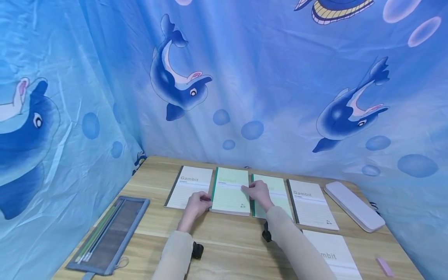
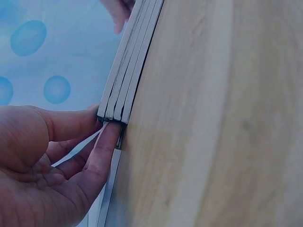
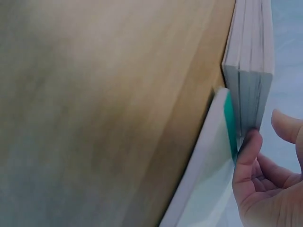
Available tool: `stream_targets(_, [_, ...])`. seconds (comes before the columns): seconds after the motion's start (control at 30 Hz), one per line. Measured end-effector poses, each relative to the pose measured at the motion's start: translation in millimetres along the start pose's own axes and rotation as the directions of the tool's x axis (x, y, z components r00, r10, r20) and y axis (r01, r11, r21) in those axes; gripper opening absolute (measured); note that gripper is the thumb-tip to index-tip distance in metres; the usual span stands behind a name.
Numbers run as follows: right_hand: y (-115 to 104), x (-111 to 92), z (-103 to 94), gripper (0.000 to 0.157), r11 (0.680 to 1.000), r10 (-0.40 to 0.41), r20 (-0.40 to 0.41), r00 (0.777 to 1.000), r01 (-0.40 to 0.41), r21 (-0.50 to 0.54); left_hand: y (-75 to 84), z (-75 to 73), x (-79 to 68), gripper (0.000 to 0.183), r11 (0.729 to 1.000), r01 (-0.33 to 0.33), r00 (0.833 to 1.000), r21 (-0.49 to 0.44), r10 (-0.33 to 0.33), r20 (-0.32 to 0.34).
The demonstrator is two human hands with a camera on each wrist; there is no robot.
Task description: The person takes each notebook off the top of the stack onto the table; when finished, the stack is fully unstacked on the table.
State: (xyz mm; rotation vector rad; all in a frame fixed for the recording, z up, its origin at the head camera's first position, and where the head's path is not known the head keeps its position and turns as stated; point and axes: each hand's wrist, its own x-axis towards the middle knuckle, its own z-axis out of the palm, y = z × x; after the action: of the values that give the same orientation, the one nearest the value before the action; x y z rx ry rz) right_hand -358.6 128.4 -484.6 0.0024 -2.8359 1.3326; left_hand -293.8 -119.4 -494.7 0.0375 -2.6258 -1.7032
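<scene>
A stack of several notebooks, topped by a pale green "Gambit" cover with a dark green spine, lies between the two hands. At its near left corner, my left hand pinches the stack; the left wrist view shows the thumb at the top edge and a forefinger against the spines. My right hand is at the stack's right side. There, bent fingers touch the page edges, while the thumb stands apart. A second pale green notebook lies partly under the right hand.
White notebooks lie left and right of these, and another is by the right forearm. A pale pencil case, a pink eraser and a mesh pouch with pencils lie farther out. A blue dolphin curtain borders the table.
</scene>
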Motion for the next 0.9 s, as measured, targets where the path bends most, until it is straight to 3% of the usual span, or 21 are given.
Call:
stream_targets(0.53, [0.8, 0.1, 5.6, 0.032, 0.998, 0.043, -0.041, 0.998, -0.044, -0.046, 1.5, 1.4, -1.9, 0.024, 1.0, 0.009, 1.0, 0.026, -0.009, -0.013])
stream_targets(0.9, [3.2, -0.7, 3.3, 0.025, 0.999, 0.03, -0.034, 0.999, -0.031, -0.008, 4.6, 1.8, -4.0, 0.022, 0.999, 0.016, 1.0, 0.031, -0.015, -0.021])
